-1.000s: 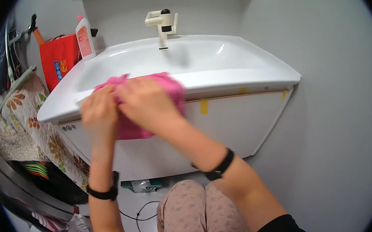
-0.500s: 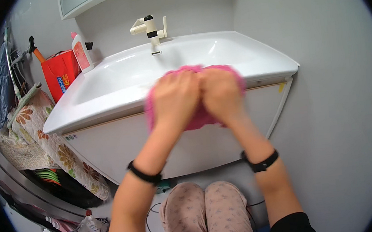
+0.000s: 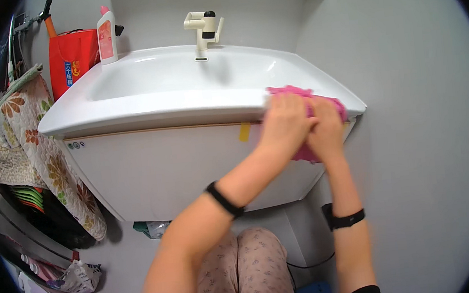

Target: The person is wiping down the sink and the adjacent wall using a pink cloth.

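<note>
A bright pink cloth (image 3: 291, 89) lies over the front rim of the white washbasin (image 3: 174, 102), toward its right corner, and hangs down past the cabinet front. My left hand (image 3: 284, 123) presses on it from above, its fingers slightly blurred. Close against it, my right hand (image 3: 326, 129) is closed on the cloth's right part. The thumbs meet near the middle. Both palms are hidden. A cream faucet (image 3: 202, 34) with black parts stands at the back of the basin.
A white bottle with a pink cap (image 3: 106, 37) stands on the basin's back left corner, beside a red bag (image 3: 70, 58). A flowered quilted cover (image 3: 36, 137) hangs at the left. Beneath is a white cabinet (image 3: 158, 171); a grey wall (image 3: 413, 129) bounds the right.
Both hands and the cloth have moved right along the basin's front rim, toward the right corner. The view has shifted too, and a yellow strip on the cabinet front now shows left of my hands.
</note>
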Demonstrator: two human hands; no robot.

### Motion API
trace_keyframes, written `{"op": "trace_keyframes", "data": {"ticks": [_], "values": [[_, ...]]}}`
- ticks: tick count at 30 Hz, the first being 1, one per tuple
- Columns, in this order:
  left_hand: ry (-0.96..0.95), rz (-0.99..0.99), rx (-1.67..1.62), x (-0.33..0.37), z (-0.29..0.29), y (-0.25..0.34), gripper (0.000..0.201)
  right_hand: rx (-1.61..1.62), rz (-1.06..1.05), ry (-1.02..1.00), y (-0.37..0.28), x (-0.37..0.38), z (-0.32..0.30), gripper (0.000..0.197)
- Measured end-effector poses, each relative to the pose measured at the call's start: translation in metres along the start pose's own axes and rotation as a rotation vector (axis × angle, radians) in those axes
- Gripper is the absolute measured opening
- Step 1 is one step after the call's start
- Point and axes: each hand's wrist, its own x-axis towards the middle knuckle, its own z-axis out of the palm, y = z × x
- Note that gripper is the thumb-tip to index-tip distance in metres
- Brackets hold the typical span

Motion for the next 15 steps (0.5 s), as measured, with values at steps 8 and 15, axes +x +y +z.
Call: {"op": "trace_keyframes", "data": {"ticks": [8, 15], "values": [[-0.054, -0.109, 0.392, -0.064, -0.174, -0.173, 0.028, 0.422, -0.257, 0.12, -0.233, 0.074, 0.056, 0.028], [-0.303, -0.103, 0.486, -0.048, -0.185, -0.177, 0.035, 0.472, -0.324, 0.211, -0.232, 0.076, 0.079, 0.022]]}}
